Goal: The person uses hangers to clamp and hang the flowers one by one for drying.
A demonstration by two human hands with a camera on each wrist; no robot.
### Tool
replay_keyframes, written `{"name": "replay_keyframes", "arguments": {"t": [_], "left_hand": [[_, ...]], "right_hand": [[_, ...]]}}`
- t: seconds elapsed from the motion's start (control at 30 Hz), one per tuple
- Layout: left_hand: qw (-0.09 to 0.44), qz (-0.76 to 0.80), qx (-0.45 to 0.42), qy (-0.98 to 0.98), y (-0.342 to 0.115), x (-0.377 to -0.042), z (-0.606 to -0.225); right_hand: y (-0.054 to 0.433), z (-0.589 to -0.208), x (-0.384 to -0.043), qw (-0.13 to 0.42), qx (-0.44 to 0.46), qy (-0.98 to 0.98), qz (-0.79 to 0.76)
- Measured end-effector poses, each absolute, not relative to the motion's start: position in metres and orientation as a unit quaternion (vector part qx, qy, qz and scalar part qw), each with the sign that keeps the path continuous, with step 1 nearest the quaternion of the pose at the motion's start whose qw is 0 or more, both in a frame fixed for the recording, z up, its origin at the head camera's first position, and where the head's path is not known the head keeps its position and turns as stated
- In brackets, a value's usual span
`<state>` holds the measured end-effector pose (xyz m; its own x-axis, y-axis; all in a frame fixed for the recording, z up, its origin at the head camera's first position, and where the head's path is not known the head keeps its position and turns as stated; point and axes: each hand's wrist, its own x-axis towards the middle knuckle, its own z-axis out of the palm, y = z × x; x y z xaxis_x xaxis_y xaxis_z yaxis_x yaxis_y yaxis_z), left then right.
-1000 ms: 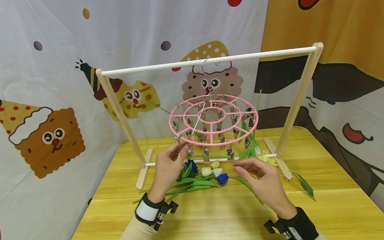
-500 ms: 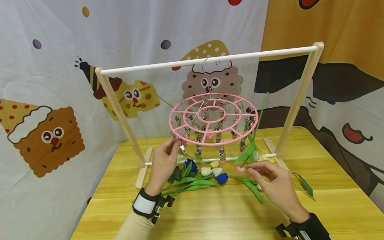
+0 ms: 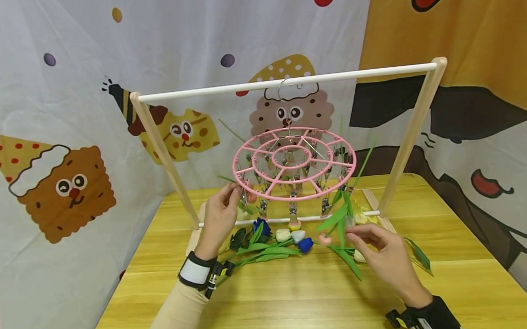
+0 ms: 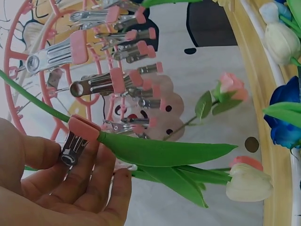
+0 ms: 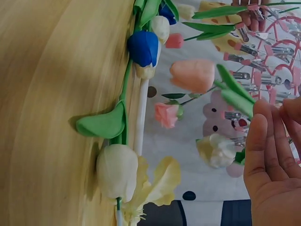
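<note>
My left hand (image 3: 219, 215) pinches a metal clip (image 4: 77, 141) at the left rim of the pink round clip hanger (image 3: 265, 194). The clip's pink tips grip a green stem, and green leaves (image 4: 164, 150) and a white tulip (image 4: 249, 183) extend beyond them. My right hand (image 3: 382, 250) is at the hanger's right side, fingers extended, fingertips right at the green leaves (image 3: 339, 220) of a peach tulip (image 5: 193, 75). That tulip hangs head down. In the right wrist view the fingertips overlap the leaf's end.
A white-barred wooden stand (image 3: 285, 82) carries the hanger. Several clips (image 4: 99, 84) dangle below it, along with a pink rose (image 4: 230, 87). Blue, white and yellow flowers lie underneath, among them a blue tulip (image 3: 304, 245). The wooden table (image 3: 272, 300) meets a patterned cloth (image 3: 184, 48) behind.
The hanger has turned, its front clips shifting left. My left hand has moved left along with it, while my right hand has moved right. The peach tulip now hangs farther from my right fingertips.
</note>
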<state>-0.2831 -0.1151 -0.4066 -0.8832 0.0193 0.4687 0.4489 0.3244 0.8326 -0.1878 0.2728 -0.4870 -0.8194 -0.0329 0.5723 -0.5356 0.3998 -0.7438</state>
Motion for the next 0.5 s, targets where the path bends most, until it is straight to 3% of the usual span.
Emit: {"name": "replay_keyframes", "arguments": {"t": [0.23, 0.5], "left_hand": [[0.187, -0.545, -0.132, -0.807, -0.119, -0.285, -0.409], [0.189, -0.539, -0.147, -0.807, -0.128, -0.279, -0.413]], "right_hand": [[0.279, -0.489, -0.188, 0.237, 0.149, -0.82, 0.499], [0.297, -0.493, -0.193, 0.277, 0.068, -0.864, 0.415]]}}
